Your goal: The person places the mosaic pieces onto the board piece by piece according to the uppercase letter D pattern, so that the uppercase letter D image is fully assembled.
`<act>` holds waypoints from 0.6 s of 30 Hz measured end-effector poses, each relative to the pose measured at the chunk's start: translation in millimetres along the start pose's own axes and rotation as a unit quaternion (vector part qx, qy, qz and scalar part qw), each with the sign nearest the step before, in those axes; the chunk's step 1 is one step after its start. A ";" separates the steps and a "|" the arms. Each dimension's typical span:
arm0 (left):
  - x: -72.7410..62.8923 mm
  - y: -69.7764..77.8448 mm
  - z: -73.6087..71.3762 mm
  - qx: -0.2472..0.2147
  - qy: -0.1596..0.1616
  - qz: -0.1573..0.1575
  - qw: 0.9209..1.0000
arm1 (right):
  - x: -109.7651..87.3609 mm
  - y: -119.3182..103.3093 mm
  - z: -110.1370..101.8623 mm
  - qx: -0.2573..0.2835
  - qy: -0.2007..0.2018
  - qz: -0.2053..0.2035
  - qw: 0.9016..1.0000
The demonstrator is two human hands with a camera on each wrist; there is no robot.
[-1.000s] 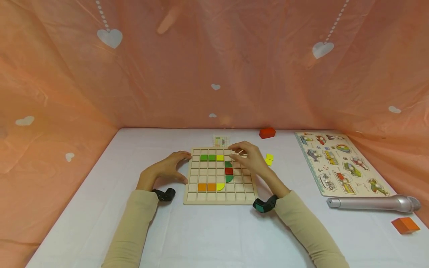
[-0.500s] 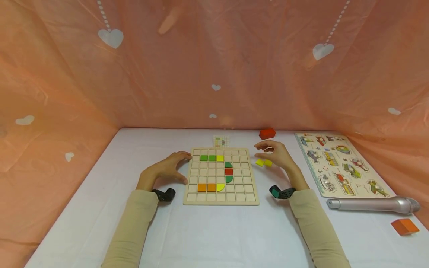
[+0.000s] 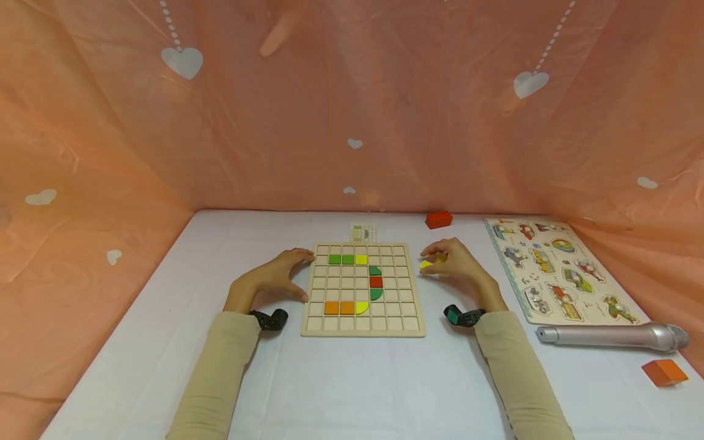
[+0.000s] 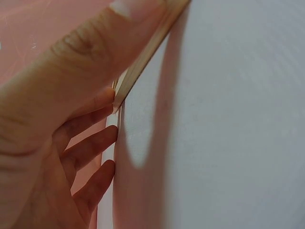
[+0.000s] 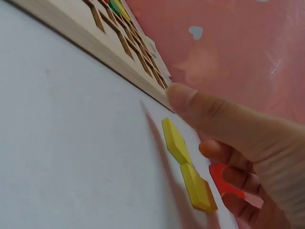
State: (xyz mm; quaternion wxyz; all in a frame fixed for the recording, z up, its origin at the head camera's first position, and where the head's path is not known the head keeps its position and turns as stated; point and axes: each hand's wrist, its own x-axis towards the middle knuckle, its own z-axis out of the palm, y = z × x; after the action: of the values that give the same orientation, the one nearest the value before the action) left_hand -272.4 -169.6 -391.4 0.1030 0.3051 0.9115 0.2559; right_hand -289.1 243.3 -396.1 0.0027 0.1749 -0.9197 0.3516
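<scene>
A wooden grid board (image 3: 348,283) lies on the white table with coloured tiles in some cells: green squares (image 3: 341,260), a yellow square, a red square (image 3: 376,282) between green rounded pieces, and orange squares (image 3: 339,308) beside a yellow rounded piece. My left hand (image 3: 272,273) is spread along the board's left side, thumb and fingertips at its edge (image 4: 145,55). To the right of the board, my right hand (image 3: 459,264) hovers over two yellow tiles (image 5: 175,143), which touch corner to corner on the cloth. Its thumb and loosely bent fingers are apart, with nothing held.
Behind the board lies a small pattern card (image 3: 363,231). A red block (image 3: 439,220) sits at the back. On the right are a picture puzzle board (image 3: 555,275), a silver microphone (image 3: 610,335) and an orange block (image 3: 665,372). Pink cloth surrounds the table.
My right hand has moved right, from over the board's upper cells to the yellow tiles, and has lowered slightly. One yellow tile now sits further left. My left hand has stayed put.
</scene>
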 end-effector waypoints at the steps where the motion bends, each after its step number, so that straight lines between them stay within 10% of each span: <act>1: -0.1 0.4 -0.2 0.000 0.000 -0.001 1.000 | -0.4 0.2 0.5 0.000 -0.002 0.004 1.000; 18: 0.1 2.1 0.0 0.000 -0.002 -0.009 1.000 | -2.6 4.0 0.2 -0.023 -0.010 0.012 1.000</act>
State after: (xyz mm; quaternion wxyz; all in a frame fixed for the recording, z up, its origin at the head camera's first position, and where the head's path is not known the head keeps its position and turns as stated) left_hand -271.4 -168.1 -390.3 0.1071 0.2976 0.9139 0.2544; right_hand -287.9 246.7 -399.2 -0.0069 0.1673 -0.9295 0.3285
